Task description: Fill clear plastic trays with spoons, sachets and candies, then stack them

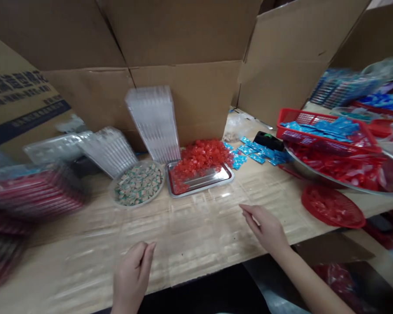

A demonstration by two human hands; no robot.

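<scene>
Clear plastic compartment trays (199,226) lie flat in a row on the wooden table (85,261) in front of me. My left hand (132,274) rests at the near edge of them, fingers held together and slightly curled, holding nothing I can see. My right hand (265,226) lies on the right end of the trays with fingers stretched out flat. Beyond them a metal tray (212,179) holds a heap of red wrapped candies (199,159), and a round dish (138,184) holds green and tan wrapped candies.
Stacks of clear trays (155,122) lean against cardboard boxes (183,65) at the back. Blue packets (255,152) lie scattered at right, beside a red basket (324,128), a large metal bowl of red candies (343,170) and a red lid (332,207). Blurred filled packs (32,192) are stacked at left.
</scene>
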